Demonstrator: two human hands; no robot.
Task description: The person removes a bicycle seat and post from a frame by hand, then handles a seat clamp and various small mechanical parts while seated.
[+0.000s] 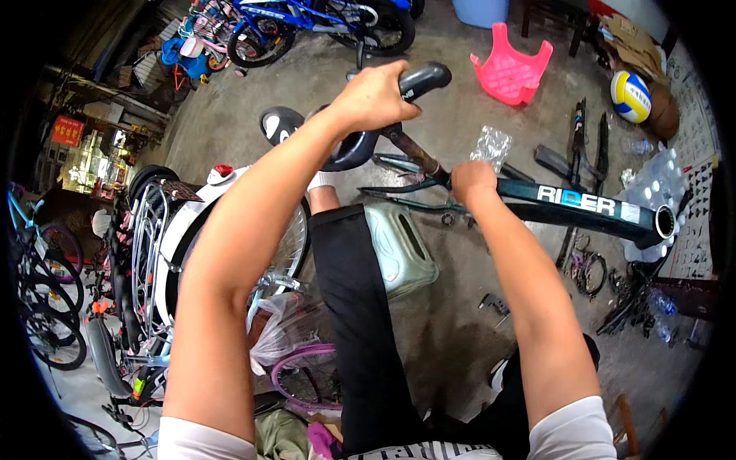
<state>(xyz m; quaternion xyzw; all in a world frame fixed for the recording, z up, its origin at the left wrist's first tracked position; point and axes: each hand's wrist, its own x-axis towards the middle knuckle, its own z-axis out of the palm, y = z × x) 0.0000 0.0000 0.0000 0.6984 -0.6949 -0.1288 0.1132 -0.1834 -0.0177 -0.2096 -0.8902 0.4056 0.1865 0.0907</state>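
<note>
My left hand is closed over the middle of a black bicycle saddle, whose nose points up and right. A worn, brownish seatpost runs down from the saddle to a dark green bicycle frame. My right hand is wrapped round the frame close to the seatpost's lower end. The frame lies across the view, its open head tube at the right and its thin rear stays at the left. Under the stays, a pale green plastic jerrycan rests on the floor beside my leg.
A white-fendered bicycle stands close on the left, with more bicycles behind it. Blue bicycles and a pink plastic stool are at the back. A ball, bottles, a clear plastic bag and loose parts lie right.
</note>
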